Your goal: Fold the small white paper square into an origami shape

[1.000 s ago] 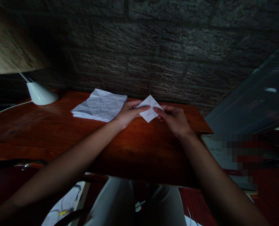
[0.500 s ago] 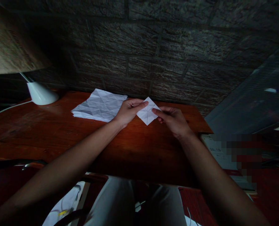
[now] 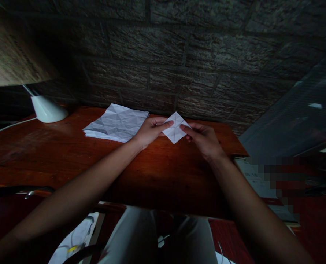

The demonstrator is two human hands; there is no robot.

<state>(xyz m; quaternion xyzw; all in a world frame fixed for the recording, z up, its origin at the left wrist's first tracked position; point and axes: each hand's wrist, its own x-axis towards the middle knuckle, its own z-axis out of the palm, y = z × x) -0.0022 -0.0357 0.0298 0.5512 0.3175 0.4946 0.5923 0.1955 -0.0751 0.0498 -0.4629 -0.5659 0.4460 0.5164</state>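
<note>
A small folded square of white paper [image 3: 175, 137] is held up over the table, turned so one corner points toward me. Crease lines cross at its middle. My left hand [image 3: 149, 130] pinches its left side, thumb on top and fingers behind; a ring shows on one finger. On the right side, my right hand [image 3: 203, 138] pinches the same paper with the thumb on its face. Left of my left hand lies a stack of creased white paper sheets [image 3: 115, 121], its top sheet covered in folded triangles.
A lamp with a white base [image 3: 49, 110] and woven shade [image 3: 14, 51] stands at the left of the wooden table [image 3: 50, 154]. Behind the table rises a dark brick wall [image 3: 163, 55]. A greyish panel [image 3: 292, 99] stands at the right.
The folded paper has shifted slightly right and up, both hands still pinching it. The stack of sheets and the lamp have not moved.
</note>
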